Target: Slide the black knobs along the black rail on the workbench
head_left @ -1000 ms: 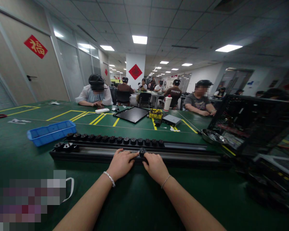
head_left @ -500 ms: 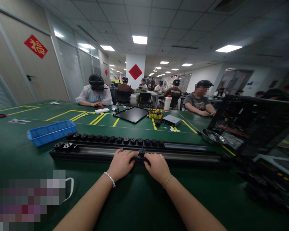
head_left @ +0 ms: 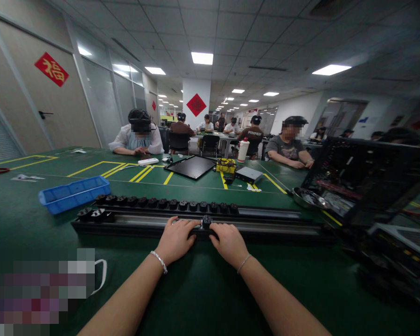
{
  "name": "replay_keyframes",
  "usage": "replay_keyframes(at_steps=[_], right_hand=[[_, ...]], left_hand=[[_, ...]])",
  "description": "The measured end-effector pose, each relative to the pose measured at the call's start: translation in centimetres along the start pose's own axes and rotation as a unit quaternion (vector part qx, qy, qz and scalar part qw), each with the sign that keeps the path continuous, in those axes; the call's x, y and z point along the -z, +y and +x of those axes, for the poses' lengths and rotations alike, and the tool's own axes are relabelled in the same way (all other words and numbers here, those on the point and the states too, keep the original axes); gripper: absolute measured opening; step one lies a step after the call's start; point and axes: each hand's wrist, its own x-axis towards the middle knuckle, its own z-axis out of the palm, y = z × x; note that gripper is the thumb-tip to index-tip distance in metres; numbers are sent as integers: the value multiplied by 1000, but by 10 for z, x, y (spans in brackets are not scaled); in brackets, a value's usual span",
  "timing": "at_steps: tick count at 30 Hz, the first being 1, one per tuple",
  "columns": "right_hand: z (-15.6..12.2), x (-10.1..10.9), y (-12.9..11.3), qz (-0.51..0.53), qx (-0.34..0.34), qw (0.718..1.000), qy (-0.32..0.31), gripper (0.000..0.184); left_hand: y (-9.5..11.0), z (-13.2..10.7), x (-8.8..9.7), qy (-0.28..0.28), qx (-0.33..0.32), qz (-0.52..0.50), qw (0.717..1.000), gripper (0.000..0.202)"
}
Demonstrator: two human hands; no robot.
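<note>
Low centre of the frame: small black module (head_left: 206,221) seated on the long black rail (head_left: 266,228), flanked by left hand (head_left: 177,239) and right hand (head_left: 229,242). Grip of each loosely curled, fingers laid over the rail, fingertips touching the module's sides; cannot tell whether actually pinching it. Just behind, a second rail carrying a row of black modules (head_left: 168,203). Left of that, a blue tray (head_left: 73,193); at right, a metal bowl (head_left: 308,198) on the green bench (head_left: 203,289).
</note>
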Motion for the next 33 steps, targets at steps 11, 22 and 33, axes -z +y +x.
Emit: replay_keyframes(at_steps=[11,22,33], right_hand=[[0,-1,1,13,-1,1000,7,17],[0,-3,3,9,5,1000,20,13],[1,-4,3,10,6,1000,18,11]], left_hand=[[-1,1,-1,2,-3,2,1000,40],[-1,1,-1,-2,-3,17,1000,38],[-2,1,-2,-1,-5,27,1000,38]])
